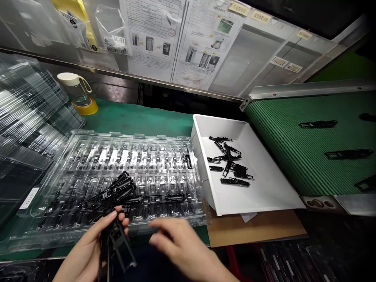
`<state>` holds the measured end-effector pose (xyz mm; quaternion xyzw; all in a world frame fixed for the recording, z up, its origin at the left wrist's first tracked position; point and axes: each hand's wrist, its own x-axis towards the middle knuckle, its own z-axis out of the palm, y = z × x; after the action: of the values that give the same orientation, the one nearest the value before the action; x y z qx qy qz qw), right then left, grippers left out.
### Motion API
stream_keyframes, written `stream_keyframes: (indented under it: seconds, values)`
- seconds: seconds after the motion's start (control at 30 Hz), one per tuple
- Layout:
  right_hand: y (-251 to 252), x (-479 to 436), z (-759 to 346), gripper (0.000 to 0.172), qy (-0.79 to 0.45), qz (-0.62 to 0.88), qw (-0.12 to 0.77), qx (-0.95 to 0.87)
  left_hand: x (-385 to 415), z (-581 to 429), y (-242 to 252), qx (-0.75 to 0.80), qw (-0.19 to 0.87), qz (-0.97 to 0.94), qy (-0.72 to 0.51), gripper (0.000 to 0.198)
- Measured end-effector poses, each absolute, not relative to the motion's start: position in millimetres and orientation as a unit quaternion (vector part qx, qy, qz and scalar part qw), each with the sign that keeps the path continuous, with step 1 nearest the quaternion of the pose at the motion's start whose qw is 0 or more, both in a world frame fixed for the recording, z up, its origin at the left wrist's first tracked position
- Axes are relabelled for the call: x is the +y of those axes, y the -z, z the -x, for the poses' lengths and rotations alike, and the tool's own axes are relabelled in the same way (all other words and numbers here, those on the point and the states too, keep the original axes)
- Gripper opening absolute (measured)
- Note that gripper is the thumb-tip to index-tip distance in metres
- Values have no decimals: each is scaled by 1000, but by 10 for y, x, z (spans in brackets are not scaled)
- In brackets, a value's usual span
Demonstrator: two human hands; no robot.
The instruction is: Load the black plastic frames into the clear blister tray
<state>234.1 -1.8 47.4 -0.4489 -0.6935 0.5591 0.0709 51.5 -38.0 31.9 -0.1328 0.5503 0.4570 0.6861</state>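
My left hand point(88, 250) is closed round a bundle of several long black plastic frame parts point(119, 239), which fan out above and below the fingers. Under and behind the bundle lies a clear plastic blister tray point(138, 172) with two rows of narrow slots. One black part point(173, 197) rests crosswise on the tray's lower row, and another stands in a slot at its right end. My right hand point(179, 243) is by the tray's front edge, slightly blurred, thumb and forefinger apart with nothing visible between them.
Right of the tray, a white bin point(264, 184) holds several loose black parts. Beyond it, a green conveyor belt point(282, 137) carries more. Stacked clear trays point(32, 105) rise at the left, near a glass bottle point(78, 90). Instruction sheets point(152, 43) hang behind the bench.
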Motion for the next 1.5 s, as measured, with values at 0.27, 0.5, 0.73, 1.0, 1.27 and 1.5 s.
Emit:
stream_keyframes:
  seconds: [0.27,0.5,0.73,1.0,1.27,1.5]
  values:
    - [77,274,-2682,19,-209,578,19,-789,-310,-380,-508,648,614,-98,-440,47]
    - [-523,248,-2655,10,-330,522,78,-782,-343,-494,-660,643,575,-372,-343,27]
    - [-973,271,-2310,31,-529,424,175,-714,-243,-662,-755,611,592,-402,-340,23]
    - [-586,51,-2029,40,-727,367,161,-558,-304,-539,-716,359,784,177,-475,17]
    - [-594,28,-2082,12,-848,371,185,-329,-289,-334,-762,569,645,-35,-509,42]
    - [-822,3,-2100,19,-910,323,131,-224,-341,-366,-966,651,569,-158,-477,44]
